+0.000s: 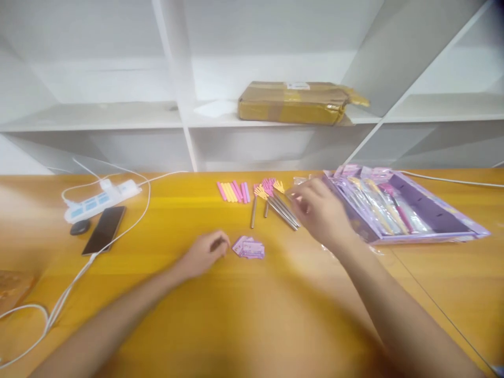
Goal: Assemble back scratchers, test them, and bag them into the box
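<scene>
My left hand [207, 254] hovers low over the table, fingers loosely curled with a gap at the thumb and nothing visible in it. Just right of its fingertips lies a small pile of purple printed cards [252, 249]. My right hand [321, 210], blurred, has its fingers bent together beside the back scratchers; whatever it may pinch is hidden. The back scratchers have metal rods [282, 211] and pink and yellow hand-shaped heads [268, 186]. Left of them, pink, yellow and purple tubes [233, 192] lie in a row. Clear plastic wrapping [301, 180] shows behind my right hand.
At right stands an open purple box [452, 210] with several bagged back scratchers [388, 205]. A white power strip [103, 200], a phone [104, 230], a small black object [80, 227] and white cables [66, 291] occupy the left. A taped carton [291, 103] rests on the shelf behind.
</scene>
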{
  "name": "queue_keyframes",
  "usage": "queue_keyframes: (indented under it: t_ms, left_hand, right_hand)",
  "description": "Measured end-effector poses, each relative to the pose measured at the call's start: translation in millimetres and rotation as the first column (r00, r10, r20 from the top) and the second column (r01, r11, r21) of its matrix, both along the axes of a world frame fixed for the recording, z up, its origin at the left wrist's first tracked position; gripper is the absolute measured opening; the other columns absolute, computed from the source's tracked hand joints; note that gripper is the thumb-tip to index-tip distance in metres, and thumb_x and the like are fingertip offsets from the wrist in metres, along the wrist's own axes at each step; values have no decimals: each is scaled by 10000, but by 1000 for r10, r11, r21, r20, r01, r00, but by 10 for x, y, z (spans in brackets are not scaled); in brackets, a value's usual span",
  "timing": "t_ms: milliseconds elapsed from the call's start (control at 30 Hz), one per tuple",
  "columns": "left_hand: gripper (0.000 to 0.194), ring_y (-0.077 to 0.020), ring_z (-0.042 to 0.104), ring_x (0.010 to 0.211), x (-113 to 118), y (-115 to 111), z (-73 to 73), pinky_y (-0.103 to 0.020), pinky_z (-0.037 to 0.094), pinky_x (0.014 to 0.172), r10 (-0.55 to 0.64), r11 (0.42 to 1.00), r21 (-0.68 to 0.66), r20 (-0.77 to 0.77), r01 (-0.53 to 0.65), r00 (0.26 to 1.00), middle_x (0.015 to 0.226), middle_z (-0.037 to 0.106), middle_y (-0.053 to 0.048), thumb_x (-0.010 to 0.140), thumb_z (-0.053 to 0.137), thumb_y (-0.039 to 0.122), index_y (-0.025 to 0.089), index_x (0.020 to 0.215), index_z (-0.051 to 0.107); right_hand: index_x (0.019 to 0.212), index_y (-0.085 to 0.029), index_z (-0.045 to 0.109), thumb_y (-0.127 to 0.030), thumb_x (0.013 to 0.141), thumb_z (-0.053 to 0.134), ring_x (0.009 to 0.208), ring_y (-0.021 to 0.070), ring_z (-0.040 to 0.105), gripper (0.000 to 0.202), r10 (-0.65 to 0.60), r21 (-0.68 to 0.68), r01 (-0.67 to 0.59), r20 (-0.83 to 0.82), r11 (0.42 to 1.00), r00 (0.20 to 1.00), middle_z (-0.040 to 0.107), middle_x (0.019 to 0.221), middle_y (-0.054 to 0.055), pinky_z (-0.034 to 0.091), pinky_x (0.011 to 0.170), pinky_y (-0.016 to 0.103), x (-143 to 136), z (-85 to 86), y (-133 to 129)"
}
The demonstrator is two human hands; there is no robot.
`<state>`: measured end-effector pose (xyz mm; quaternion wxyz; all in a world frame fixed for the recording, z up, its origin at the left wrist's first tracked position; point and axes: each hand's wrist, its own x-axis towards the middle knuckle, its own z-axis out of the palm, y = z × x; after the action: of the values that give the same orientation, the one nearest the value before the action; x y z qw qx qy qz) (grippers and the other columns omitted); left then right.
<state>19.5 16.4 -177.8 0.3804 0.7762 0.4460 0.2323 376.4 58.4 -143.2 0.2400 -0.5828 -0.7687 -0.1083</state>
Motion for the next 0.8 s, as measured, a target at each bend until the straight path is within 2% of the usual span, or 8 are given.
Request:
queue_keyframes:
  t_ms: [100,167,233,333,367,433,633,800]
  left_hand:
    - [136,-222,653,950,45,653,48,-379,527,931,137,981,145,-51,-129,989,1012,685,-59,974,542,288,210,1021,643]
    - [196,-286,622,1156,82,1079,42,-464,478,1081,233,951,224,-72,-212,970,1181,638,-113,943,571,283,201,1104,646]
    - [438,-350,460,1428,107,1425,12,-531,320,1245,267,933,274,-97,-232,959,1423,537,-156,895,669,329,196,1305,589]
    - [1049,-442,256,1572,115,1751,-54,-595,207,1295,226,947,268,-159,-179,961,1636,353,-194,660,914,452,205,1540,400]
    - [1155,-461,229,1583,113,1814,-76,-613,204,1291,215,951,260,-175,-166,961,1662,317,-203,628,932,495,209,1580,343]
    - [1228,-475,228,1583,105,1891,-120,-628,226,1277,197,957,251,-195,-146,961,1674,304,-213,633,918,568,218,1617,272]
    - [1091,-402,342,1531,74,1950,-199,-550,305,1259,128,962,265,-200,-72,971,1589,457,-162,697,868,570,244,1583,322]
    - [1005,-368,398,1469,73,1933,-192,-529,311,1245,126,960,266,-143,-85,982,1526,509,-137,697,880,491,251,1532,374]
  right_hand:
    - [1151,-218,719,-347,1069,465,878,214,665,297,-55,-115,58,27,992,998,670,1179,112,511,710,331,2,-250,20]
    - [1183,-212,702,-400,1065,458,865,225,656,330,-129,-158,128,5,979,992,657,1201,122,497,695,337,40,-460,39]
    - [1233,-213,678,-457,1059,472,871,227,653,364,-166,-193,158,-27,968,986,632,1262,133,505,710,344,98,-618,46]
    - [1227,-207,666,-511,1047,499,875,221,656,390,-165,-254,143,-66,957,984,612,1279,137,522,732,349,157,-697,23]
    - [1217,-207,665,-515,1048,497,882,222,659,390,-160,-264,134,-80,955,984,615,1262,134,527,736,348,158,-691,9]
    - [1209,-209,657,-521,1050,490,915,236,667,388,-148,-259,120,-93,959,985,620,1235,131,537,751,353,134,-662,-15]
    - [1101,-202,662,-510,1039,511,908,256,664,348,-179,-179,180,19,967,984,640,1177,126,525,765,367,9,-666,-2]
    - [999,-185,670,-522,1028,520,796,222,639,370,-232,-137,246,109,960,967,658,1191,143,461,678,342,-15,-694,29]
